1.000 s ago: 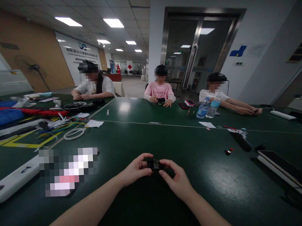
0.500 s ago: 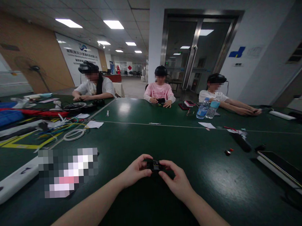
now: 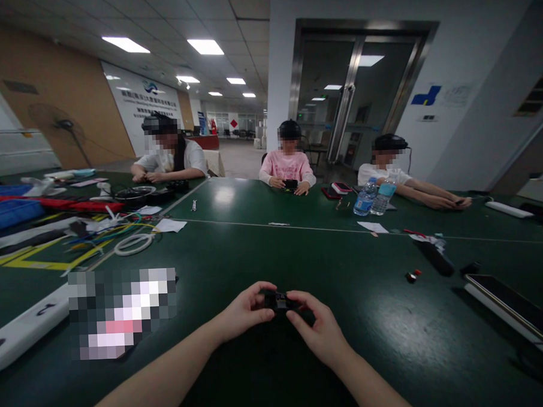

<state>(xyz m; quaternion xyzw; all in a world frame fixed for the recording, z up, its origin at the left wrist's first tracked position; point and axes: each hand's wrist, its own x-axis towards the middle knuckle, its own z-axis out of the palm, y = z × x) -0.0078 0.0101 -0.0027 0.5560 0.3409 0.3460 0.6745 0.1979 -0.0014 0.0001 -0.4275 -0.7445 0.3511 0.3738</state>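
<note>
A small black object point(image 3: 282, 301) with a paler, metallic-looking middle is held between my two hands, low over the green table point(image 3: 237, 253). My left hand point(image 3: 245, 306) pinches its left end with thumb and fingers. On the right end, the thumb and index finger of my right hand point(image 3: 316, 323) are closed. Its exact kind is too small and dark to make out, and my fingers cover both ends. Right of my hands lies a tiny dark and orange-red piece point(image 3: 412, 276).
At the right lies a dark-screened phone point(image 3: 519, 306) on a white block. A white power strip point(image 3: 29, 328) is at the left, below loose cables point(image 3: 133, 244). Two water bottles point(image 3: 365, 196) stand farther off. Three people sit across the table, among them one in a pink top point(image 3: 288, 167).
The view has shifted very slightly. Both hands keep their hold on the small black object, with barely any movement.
</note>
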